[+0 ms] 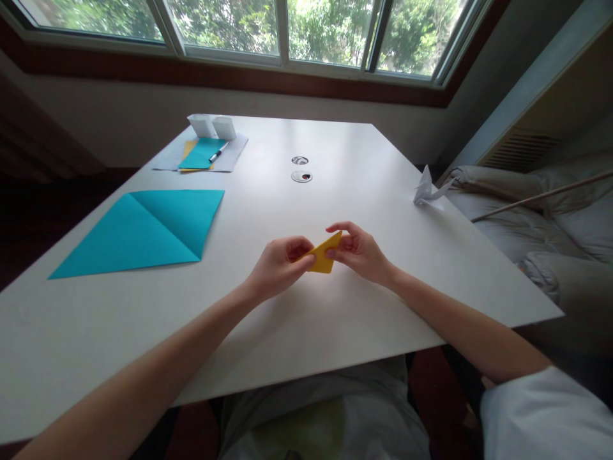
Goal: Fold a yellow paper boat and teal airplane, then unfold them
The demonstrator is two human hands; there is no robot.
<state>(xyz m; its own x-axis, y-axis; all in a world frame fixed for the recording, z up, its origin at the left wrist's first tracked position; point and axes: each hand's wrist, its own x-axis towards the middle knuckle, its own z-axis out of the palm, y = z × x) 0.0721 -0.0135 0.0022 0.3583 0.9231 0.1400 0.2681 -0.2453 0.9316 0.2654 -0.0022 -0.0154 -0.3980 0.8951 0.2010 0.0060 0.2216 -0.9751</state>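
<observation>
A small folded piece of yellow paper point(324, 259) is held between both hands, above the near middle of the white table. My left hand point(283, 263) pinches its left end between thumb and fingers. On its right side, my right hand point(357, 252) grips it with the thumb in front, while the index finger curves over the top. The paper has a pointed upper right corner; its back side is hidden. To the left lies a large sheet of teal paper point(143, 233) with a diagonal crease.
The white table point(258, 332) reaches toward the window. At its far left are white containers point(223, 128), stacked teal paper point(196, 153) and a pen point(219, 152). A white folded paper bird point(428, 191) stands by the right edge. Two round discs point(301, 176) lie mid-table. Grey cushions point(507, 243) sit at right.
</observation>
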